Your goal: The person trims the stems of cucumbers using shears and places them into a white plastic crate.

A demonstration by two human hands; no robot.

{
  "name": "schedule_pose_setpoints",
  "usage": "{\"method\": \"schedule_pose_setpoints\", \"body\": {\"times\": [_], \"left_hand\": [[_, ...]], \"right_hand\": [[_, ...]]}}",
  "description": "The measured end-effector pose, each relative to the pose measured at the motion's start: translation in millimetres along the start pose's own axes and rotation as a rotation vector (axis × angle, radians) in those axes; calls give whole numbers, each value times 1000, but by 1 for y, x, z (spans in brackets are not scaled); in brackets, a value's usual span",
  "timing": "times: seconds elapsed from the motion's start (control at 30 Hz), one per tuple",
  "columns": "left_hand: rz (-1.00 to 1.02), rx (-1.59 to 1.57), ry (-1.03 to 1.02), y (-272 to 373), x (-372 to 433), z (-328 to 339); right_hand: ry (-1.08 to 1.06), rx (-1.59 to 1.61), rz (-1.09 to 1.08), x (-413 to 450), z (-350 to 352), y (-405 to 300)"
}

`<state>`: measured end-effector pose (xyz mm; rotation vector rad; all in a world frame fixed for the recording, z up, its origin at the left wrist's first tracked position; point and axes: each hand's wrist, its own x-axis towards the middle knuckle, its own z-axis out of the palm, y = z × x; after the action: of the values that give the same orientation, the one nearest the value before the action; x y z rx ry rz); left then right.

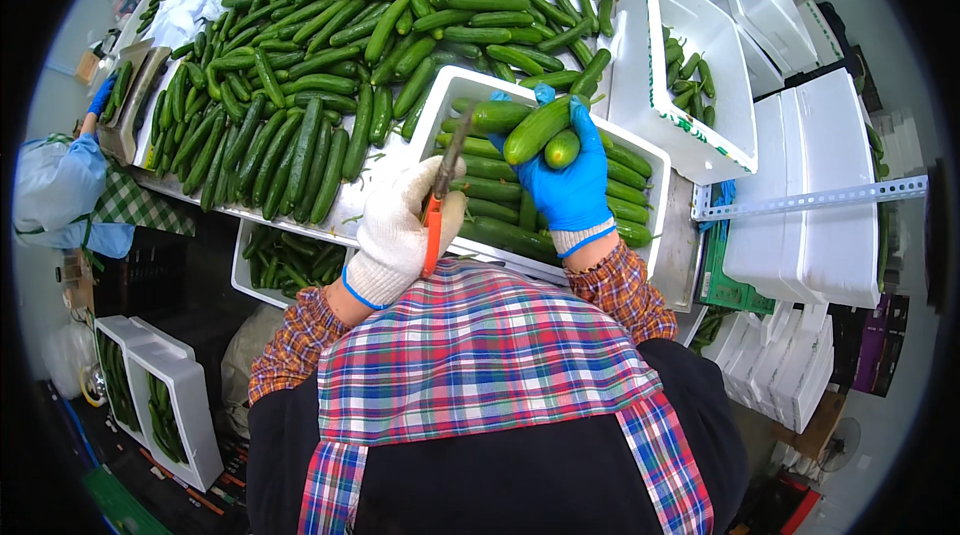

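My left hand (401, 223), in a white knit glove, is closed around orange-handled snips (433, 223) whose worn, dark blades point up and away from me. My right hand (566, 186) wears a blue glove over a knit one and cradles several cucumbers. One cucumber (547, 129) lies across the top, another (562, 149) shows its end below it, and a third (491, 116) extends leftward. Both hands are over a white foam box (660, 178) with rows of cucumbers (487, 190) inside. The lower blade pivot is partly hidden by my left fingers.
A big heap of cucumbers (315, 77) covers the table beyond the box. To the right stands a tilted foam box (709, 137) with some cucumbers, near stacked white boxes (802, 190) and a perforated metal bar (817, 201). A co-worker's blue-gloved hand (101, 96) is far left.
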<state>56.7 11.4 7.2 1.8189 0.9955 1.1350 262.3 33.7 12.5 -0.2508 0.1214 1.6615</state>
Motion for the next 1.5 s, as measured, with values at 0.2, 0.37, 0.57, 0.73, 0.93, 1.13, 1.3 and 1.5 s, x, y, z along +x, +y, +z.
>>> {"method": "schedule_pose_setpoints", "body": {"times": [0.2,0.37,0.57,0.73,0.93,1.13,1.3,1.5], "left_hand": [[-44,10,-2,-4,-2,-8],[90,377,-51,5,9,-31],[112,531,-171,24,25,-38],[191,632,-192,32,35,-41],[223,719,-238,37,40,-45],[91,695,-319,32,35,-49],[55,537,-358,31,36,-51],[96,525,-389,35,36,-52]], "right_hand": [[-64,-121,-23,-12,11,-3],[-13,-927,-439,-31,17,-3],[150,-1422,-434,-42,9,-13],[49,-1525,-506,-46,8,-8],[-24,-1599,-636,-43,4,-6],[-59,-1642,-606,-43,2,-9],[-84,-1935,-752,-40,5,-13],[-182,-1998,-890,-35,9,-13]]}}
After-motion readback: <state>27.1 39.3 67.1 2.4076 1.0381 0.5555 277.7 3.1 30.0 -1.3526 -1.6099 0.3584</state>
